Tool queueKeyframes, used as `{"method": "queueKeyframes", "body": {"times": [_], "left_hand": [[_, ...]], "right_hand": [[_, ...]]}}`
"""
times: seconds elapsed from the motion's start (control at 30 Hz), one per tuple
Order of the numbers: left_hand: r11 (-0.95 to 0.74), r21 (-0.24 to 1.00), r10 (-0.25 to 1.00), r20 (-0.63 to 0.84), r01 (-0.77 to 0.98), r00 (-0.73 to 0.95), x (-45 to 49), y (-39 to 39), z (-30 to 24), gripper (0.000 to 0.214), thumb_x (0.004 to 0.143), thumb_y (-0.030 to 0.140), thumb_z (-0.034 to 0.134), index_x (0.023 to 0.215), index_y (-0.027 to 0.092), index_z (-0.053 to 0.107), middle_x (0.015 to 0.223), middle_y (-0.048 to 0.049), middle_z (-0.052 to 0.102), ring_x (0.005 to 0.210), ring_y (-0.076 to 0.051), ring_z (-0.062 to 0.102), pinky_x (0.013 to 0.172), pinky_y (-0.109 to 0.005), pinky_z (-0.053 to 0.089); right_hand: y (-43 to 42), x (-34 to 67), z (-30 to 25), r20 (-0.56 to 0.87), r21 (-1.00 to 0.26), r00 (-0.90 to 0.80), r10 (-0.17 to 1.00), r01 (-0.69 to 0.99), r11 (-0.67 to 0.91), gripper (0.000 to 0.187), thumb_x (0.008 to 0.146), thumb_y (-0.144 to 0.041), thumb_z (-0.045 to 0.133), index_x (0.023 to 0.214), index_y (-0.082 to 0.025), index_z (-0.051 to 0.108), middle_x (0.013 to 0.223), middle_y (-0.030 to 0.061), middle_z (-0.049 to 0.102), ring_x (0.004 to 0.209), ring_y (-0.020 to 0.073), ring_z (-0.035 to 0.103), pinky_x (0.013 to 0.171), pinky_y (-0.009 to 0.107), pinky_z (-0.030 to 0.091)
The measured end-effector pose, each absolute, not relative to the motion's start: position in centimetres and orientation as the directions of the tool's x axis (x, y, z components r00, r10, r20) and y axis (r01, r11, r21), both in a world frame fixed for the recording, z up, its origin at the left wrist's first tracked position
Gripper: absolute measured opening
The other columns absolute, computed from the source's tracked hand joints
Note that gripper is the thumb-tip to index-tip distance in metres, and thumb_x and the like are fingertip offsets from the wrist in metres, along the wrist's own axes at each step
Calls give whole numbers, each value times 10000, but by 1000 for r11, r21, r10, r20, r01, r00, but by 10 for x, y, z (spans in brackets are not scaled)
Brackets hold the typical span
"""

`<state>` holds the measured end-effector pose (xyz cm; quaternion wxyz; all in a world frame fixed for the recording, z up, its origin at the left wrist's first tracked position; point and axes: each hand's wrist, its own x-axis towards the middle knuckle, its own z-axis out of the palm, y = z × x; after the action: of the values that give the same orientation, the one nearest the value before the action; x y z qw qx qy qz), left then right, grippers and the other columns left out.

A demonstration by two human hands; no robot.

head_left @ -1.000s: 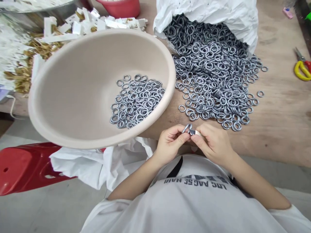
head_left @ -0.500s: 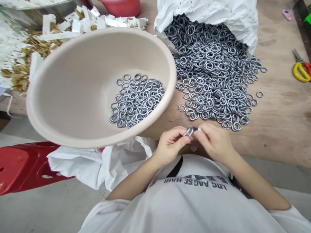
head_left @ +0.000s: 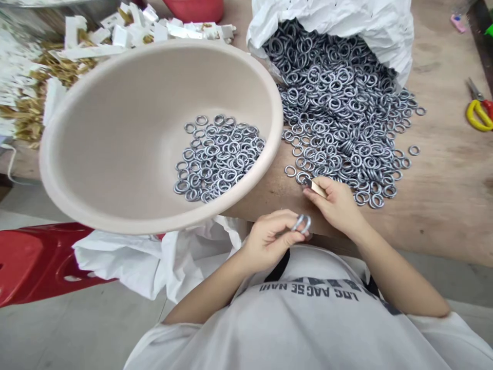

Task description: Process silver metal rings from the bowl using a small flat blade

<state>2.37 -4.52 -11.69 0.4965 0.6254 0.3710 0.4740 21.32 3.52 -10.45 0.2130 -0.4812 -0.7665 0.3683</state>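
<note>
Left hand (head_left: 267, 242) curled, fingertips clamped on silver metal rings (head_left: 302, 224), held clear of wooden table (head_left: 442, 216). Right hand (head_left: 337, 205) pinches small tan strip (head_left: 316, 188) near near-edge spill of silver ring heap (head_left: 339, 123). Beige round bowl (head_left: 115, 128) tilted, rings gathered low inside.

My left hand (head_left: 267, 241) curls closed near my chest; my right hand (head_left: 335, 205) reaches ahead, well apart, fingers (head_left: 314, 189) pinched.

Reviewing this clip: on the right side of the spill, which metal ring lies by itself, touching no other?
The lone ring on the wooden board, just off the pile's right edge. The outermost ring higher up sits close against its neighbours.
</note>
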Motion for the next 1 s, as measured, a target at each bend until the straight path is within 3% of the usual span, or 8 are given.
{"method": "queueKeyframes", "body": {"times": [0.1, 0.17, 0.3, 0.4, 0.5, 0.63, 0.83, 1.0], "left_hand": [[0, 997, 996, 7, -81, 86, 21, -42, -123, 166, 960, 326, 628, 936, 168, 673, 880, -52, 695, 782, -144, 642, 750, -259, 528], [62, 995, 998, -60, -76, 24, 21, -38, -128, 196, 938, 367, 658, 952, 171, 657, 888, -47, 683, 775, -140, 629, 735, -251, 520], [-131, 981, 986, 144, 141, -88, 26, -31, -129, 146, 871, 297, 745, 937, 187, 674, 925, -44, 683, 857, -159, 631, 803, -267, 501], [-244, 944, 964, 261, 222, -51, 32, -27, -125, 108, 859, 254, 757, 924, 193, 697, 918, -36, 685, 875, -158, 629, 834, -273, 489], [-92, 993, 995, 95, 74, -35, 37, -26, -122, 171, 857, 302, 764, 940, 189, 666, 885, -22, 676, 802, -140, 625, 751, -247, 493], [80, 994, 994, -73, -78, 83, 43, -25, -119, 232, 915, 392, 690, 908, 166, 641, 811, -15, 658, 716, -115, 582, 672, -221, 471], [157, 978, 984, -144, -139, 103, 56, -25, -112, 309, 982, 449, 565, 878, 163, 617, 770, 3, 596, 677, -97, 526, 613, -198, 445], [273, 923, 953, -222, -272, 205, 59, -25, -114, 342, 984, 448, 541, 790, 166, 549, 709, 25, 529, 596, -82, 476, 587, -203, 433]], "right_hand": [[43, 213, -111, 48, -392, -392, 919, 839, 378, 195, 970, -305, 564, 1117, -243, 676, 1015, 58, 652, 772, 196, 587, 605, 296, 312], [44, 212, -111, 48, -318, -388, 921, 868, 382, 196, 971, -284, 557, 1108, -241, 689, 1047, 71, 646, 784, 204, 596, 598, 302, 303], [38, 216, -104, 55, -680, -421, 905, 648, 343, 140, 931, -319, 644, 872, -197, 678, 873, 31, 611, 789, 180, 575, 667, 288, 370], [31, 223, -97, -114, -928, -466, 877, 366, 74, 282, 904, -437, 687, 781, -194, 615, 679, -31, 546, 634, 128, 491, 596, 260, 356], [27, 227, -94, -251, -961, -487, 837, 232, -153, 377, 879, -524, 700, 743, -193, 582, 569, -64, 489, 527, 93, 410, 511, 239, 299], [23, 225, -95, -256, -966, -494, 831, 104, -236, 379, 869, -521, 715, 738, -189, 589, 591, -57, 538, 486, 72, 412, 471, 227, 287], [19, 220, -100, -208, -971, -496, 843, 0, -239, 323, 835, -478, 769, 819, -201, 605, 685, -50, 588, 537, 76, 455, 496, 215, 337], [22, 226, -108, -122, -992, -369, 921, 82, -98, 404, 950, -569, 580, 772, -208, 554, 640, -50, 494, 540, 96, 402, 531, 251, 327]]}}
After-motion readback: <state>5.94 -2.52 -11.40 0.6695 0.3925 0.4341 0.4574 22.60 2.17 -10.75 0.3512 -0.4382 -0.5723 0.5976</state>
